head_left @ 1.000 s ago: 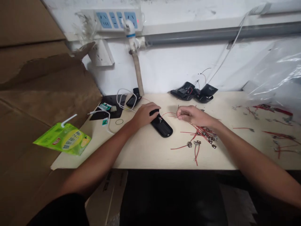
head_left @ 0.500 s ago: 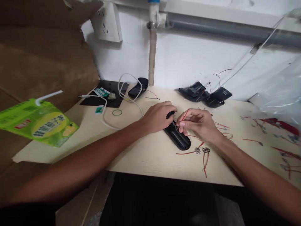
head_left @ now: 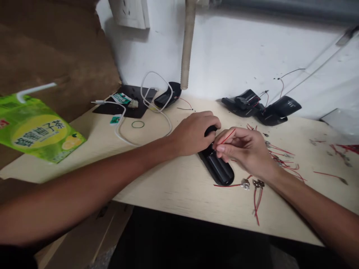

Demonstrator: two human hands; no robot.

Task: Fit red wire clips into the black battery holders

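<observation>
A black plastic casing lies slantwise on the wooden table, its rounded end toward me. My left hand is closed around the far end of this casing. My right hand pinches a small part with a red wire at the middle of the casing; the part itself is mostly hidden by my fingertips. Close to the casing's near end lie a metal contact piece with a red wire and a pair of similar pieces. More red-wired pieces are scattered right of my right hand.
Black casings with thin wires rest near the wall, and another casing stands behind a white cable. A green drink carton with a straw is at the left. A hose hangs down the wall.
The camera view has tilted down and come closer, so the pipe has moved up. Both hands keep their hold at the black casing, with little visible change.
</observation>
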